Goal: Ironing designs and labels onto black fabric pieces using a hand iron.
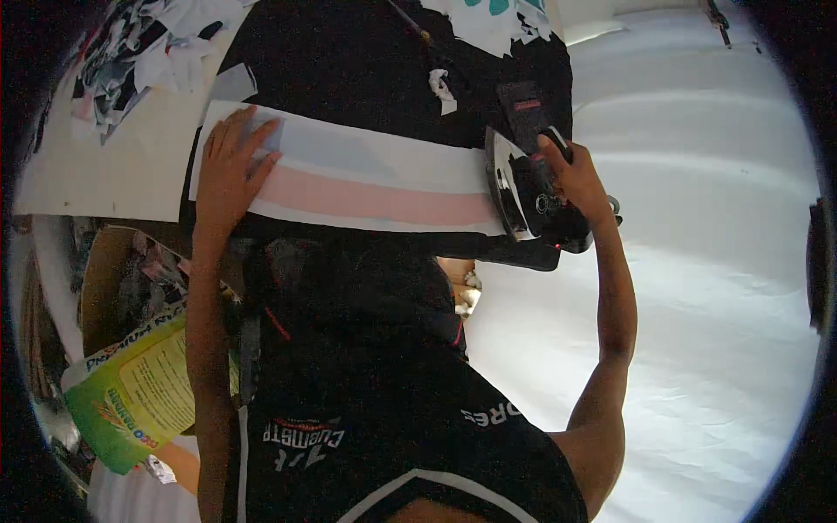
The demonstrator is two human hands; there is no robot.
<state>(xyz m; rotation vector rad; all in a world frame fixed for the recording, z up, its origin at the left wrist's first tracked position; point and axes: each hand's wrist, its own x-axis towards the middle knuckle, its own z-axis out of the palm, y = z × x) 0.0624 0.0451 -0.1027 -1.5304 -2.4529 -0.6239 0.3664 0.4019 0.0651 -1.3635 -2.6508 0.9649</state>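
A long white strip of fabric point(375, 166), with a pale pink band and a grey-blue area, lies flat across a black cloth-covered surface point(340, 70). On its left end my left hand point(228, 170) rests palm down, fingers spread. My right hand point(575, 174) is wrapped round the handle of a black clothes iron point(545, 205). The iron stands at the strip's right end, its shiny soleplate edge towards the fabric. Whether the plate presses fully on the fabric I cannot tell.
Past the iron lies a dark flat block point(520, 109). White fabric scraps point(174, 61) heap at the far left, more scraps point(488, 26) at the back. A crumpled white bit point(442, 90) sits on the black cloth. Lower left are a cardboard box point(100, 266) and a green-yellow sack point(131, 392).
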